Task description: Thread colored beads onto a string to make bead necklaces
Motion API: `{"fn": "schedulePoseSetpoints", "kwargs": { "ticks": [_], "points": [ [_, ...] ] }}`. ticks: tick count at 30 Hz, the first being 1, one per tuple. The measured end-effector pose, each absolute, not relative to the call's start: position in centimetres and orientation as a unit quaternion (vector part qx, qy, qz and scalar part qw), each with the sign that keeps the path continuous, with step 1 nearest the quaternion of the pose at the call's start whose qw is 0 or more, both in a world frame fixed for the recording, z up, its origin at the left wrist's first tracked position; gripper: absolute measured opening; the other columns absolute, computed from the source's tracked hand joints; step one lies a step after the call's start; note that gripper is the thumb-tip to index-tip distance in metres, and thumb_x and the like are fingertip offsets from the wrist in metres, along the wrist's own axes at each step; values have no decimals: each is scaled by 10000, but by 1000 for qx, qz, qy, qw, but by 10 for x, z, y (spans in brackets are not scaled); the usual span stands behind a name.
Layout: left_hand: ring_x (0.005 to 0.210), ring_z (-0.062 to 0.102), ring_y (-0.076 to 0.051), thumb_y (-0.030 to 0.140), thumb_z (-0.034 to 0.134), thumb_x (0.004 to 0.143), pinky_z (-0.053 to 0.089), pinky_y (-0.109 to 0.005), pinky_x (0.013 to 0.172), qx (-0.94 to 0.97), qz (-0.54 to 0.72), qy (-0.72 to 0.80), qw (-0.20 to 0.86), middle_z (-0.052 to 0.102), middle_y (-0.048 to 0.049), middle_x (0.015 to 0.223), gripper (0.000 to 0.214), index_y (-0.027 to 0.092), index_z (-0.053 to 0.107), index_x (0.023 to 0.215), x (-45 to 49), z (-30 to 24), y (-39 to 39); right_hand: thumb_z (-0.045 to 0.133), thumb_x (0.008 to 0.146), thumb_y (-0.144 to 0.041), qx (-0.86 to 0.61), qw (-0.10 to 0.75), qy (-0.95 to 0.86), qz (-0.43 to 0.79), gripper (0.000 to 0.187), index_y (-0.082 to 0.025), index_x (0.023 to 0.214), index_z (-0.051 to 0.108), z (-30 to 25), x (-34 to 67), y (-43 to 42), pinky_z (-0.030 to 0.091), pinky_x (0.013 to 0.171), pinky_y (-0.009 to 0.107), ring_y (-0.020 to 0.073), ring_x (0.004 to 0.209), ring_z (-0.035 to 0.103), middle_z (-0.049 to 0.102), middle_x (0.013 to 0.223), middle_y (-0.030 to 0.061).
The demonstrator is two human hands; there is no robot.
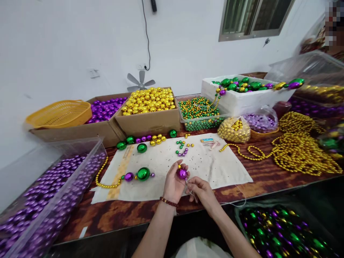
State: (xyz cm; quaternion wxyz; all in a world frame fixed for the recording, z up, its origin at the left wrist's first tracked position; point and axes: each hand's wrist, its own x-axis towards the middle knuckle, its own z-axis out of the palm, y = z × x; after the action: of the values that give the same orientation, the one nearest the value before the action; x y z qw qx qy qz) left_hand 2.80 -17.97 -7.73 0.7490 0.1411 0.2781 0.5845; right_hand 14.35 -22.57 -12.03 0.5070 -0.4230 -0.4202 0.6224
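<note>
The left hand (173,184) pinches a purple bead (182,173) in closed fingers, above the near edge of the white cloth (215,168) on the counter (268,179). The right hand (202,191), fingers closed, nips a thin thread (245,196) beside it. A slack pinch could drop the bead and let it roll off the near edge.

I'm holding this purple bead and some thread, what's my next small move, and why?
Probably feed the thin thread pinched in your right hand into the shiny round purple bead held by your left hand: they nearly touch, and the part-made green, purple and gold bead strand lies nearby.
</note>
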Motion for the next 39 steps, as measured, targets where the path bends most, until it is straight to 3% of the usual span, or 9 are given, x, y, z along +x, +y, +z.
{"fn": "schedulePoseSetpoints", "kwargs": {
  "ticks": [9, 14, 20, 25, 30, 32, 39],
  "points": [
    [930, 638, -220, 316, 628, 844, 524, -365, 797, 136, 561, 285, 765, 655, -77, 950, 264, 161, 631, 1057, 34, -82, -185, 591, 833, -347, -424, 530, -403, 614, 198, -157, 787, 559, -126, 141, -224, 297, 360, 156, 79, 400, 555, 662, 645, -1],
    [946, 632, -213, 318, 631, 842, 512, -350, 819, 151, 562, 290, 759, 648, -76, 980, 311, 169, 614, 1116, 35, -84, -189, 586, 836, -354, -423, 535, -393, 616, 207, -158, 782, 545, -131, 138, -226, 306, 366, 159, 76, 399, 542, 655, 634, -5],
    [863, 636, -189, 343, 628, 843, 513, -308, 721, 176, 568, 317, 739, 643, -60, 929, 317, 170, 616, 1108, 36, -86, -191, 629, 802, -377, -418, 525, -398, 625, 237, -151, 779, 559, -134, 136, -226, 266, 347, 159, 74, 379, 526, 653, 628, -2],
    [909, 635, -209, 374, 618, 848, 513, -314, 743, 186, 569, 317, 736, 645, -72, 926, 327, 161, 616, 1095, 37, -86, -193, 614, 816, -359, -418, 530, -396, 622, 225, -152, 753, 552, -134, 136, -227, 276, 362, 159, 70, 393, 524, 642, 620, -4],
    [977, 624, -239, 407, 605, 849, 442, -210, 501, 211, 559, 316, 737, 631, -94, 1046, 377, 188, 588, 1155, 36, -90, -196, 604, 831, -356, -420, 541, -393, 614, 229, -156, 742, 537, -135, 137, -225, 286, 373, 157, 68, 404, 527, 624, 620, -10],
    [978, 625, -240, 393, 619, 841, 422, -196, 477, 219, 557, 320, 734, 633, -96, 1053, 376, 192, 588, 1158, 36, -91, -196, 600, 837, -354, -419, 542, -393, 613, 225, -157, 749, 537, -137, 136, -225, 297, 380, 155, 64, 406, 525, 624, 621, -13],
    [926, 628, -204, 315, 662, 820, 515, -326, 785, 201, 593, 318, 712, 655, -79, 966, 289, 169, 636, 1068, 37, -88, -194, 610, 825, -349, -403, 526, -405, 630, 226, -152, 741, 538, -143, 131, -226, 254, 346, 149, 65, 375, 512, 627, 598, -11]
  ]
}}
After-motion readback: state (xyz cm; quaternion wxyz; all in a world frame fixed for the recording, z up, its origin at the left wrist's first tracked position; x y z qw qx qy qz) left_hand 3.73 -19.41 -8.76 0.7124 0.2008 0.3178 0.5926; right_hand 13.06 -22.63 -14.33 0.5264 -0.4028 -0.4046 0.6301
